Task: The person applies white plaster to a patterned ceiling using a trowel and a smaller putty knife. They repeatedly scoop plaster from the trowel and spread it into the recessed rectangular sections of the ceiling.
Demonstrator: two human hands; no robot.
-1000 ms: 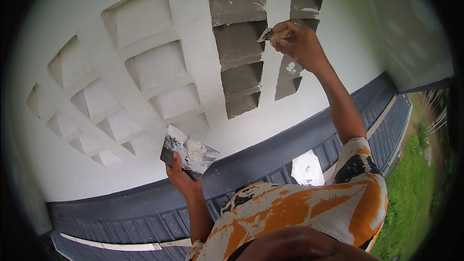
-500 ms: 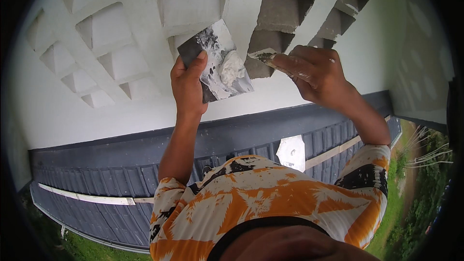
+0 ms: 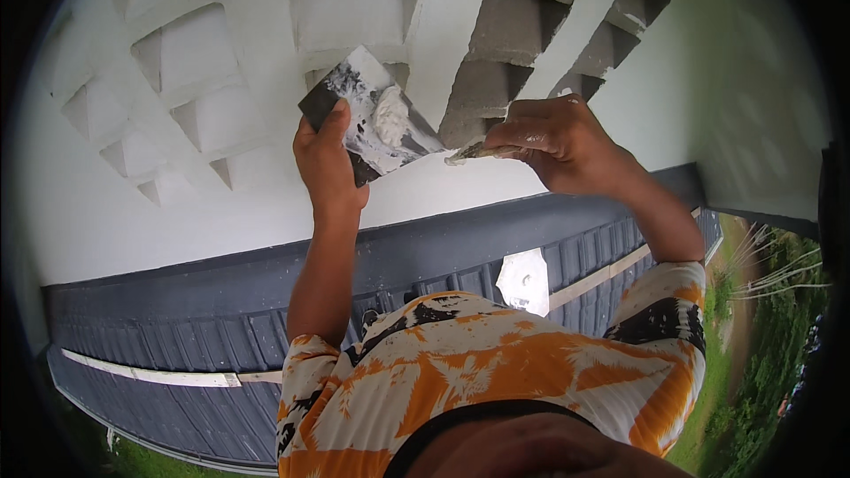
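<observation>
My left hand [image 3: 329, 164] grips a flat dark board [image 3: 360, 170] by its left edge, thumb on top. White streaks cover much of the board, and a lump of white putty [image 3: 390, 117] sits on it. In my right hand [image 3: 567, 146], fingers pinched together, is a small putty knife [image 3: 467, 154] with a smeared blade. Its tip is close to the board's right corner; I cannot tell whether they touch. White marks spot the right fingers. Behind both hands rises a white wall [image 3: 434, 195] with recessed blocks.
Grey bare recesses [image 3: 503, 26] lie at upper right, white-coated recesses [image 3: 354, 9] at centre and left. Below the wall runs a dark ribbed roof [image 3: 204, 345] carrying a long wooden strip [image 3: 150, 372] and a white-smeared piece [image 3: 524, 281]. Greenery [image 3: 770, 372] shows beyond the roof at right.
The putty knife has moved down and left, closer to the board's corner, and its blade has turned. The board sits slightly further left and lower in the picture.
</observation>
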